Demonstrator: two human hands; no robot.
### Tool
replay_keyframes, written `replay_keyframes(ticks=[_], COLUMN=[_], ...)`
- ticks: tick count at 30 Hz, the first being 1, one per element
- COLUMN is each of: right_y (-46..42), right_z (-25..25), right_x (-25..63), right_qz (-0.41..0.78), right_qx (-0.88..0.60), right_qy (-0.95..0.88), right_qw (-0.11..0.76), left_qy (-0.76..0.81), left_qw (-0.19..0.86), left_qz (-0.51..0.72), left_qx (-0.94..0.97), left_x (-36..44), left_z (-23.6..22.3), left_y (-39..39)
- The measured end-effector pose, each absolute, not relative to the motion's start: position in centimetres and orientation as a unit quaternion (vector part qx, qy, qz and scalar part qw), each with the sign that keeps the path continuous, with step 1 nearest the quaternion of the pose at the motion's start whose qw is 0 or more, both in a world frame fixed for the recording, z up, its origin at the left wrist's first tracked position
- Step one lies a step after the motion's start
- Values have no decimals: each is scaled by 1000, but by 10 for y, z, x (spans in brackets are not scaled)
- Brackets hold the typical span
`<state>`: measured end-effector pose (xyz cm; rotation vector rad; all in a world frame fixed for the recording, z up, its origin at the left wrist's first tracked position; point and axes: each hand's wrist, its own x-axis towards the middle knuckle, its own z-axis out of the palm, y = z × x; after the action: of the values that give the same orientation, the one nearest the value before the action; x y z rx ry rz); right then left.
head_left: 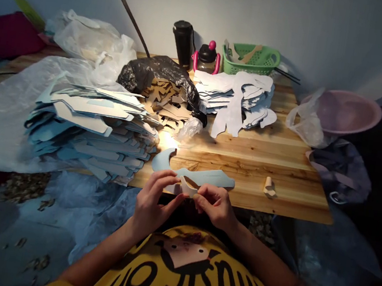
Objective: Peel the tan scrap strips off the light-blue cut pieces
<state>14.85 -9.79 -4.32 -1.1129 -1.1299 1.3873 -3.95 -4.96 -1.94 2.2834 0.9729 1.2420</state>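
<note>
Both my hands meet at the table's front edge over a small curved beige piece (188, 187). My left hand (156, 199) pinches its left end between thumb and fingers. At its right end, my right hand (216, 205) grips it with thumb and forefinger. Just behind my hands lies a flat light-blue cut-out (207, 177) with a curved hook at its left. To the left rises a tall stack of blue and white cut-outs (90, 124). A small rolled beige piece (270, 187) rests on the table to the right.
A black plastic bag (140, 72) spills brown cut pieces (168, 104). Behind stand a pile of white cut-outs (236, 97), a green basket (252, 59), a pink-handled bottle (207, 57) and a black flask (184, 42). A pink basin (348, 113) is at right.
</note>
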Motion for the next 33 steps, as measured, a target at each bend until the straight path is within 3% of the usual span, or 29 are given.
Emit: replay_keyframes(ticks=[11, 20, 27, 33], right_y=[-89, -88, -86, -92], right_z=[-44, -55, -54, -63], right_x=[121, 113, 110, 109], right_qz=[590, 607, 588, 512], right_qx=[-428, -425, -426, -511], right_qy=[-437, -401, -427, -438], right_qw=[528, 539, 539, 534], left_qy=[322, 374, 426, 485], left_qw=[479, 590, 571, 486], left_qz=[368, 387, 420, 567], left_qx=[729, 602, 563, 455], left_x=[-51, -47, -43, -51], left_z=[-19, -25, -24, -42], left_y=[-47, -46, -53, -42])
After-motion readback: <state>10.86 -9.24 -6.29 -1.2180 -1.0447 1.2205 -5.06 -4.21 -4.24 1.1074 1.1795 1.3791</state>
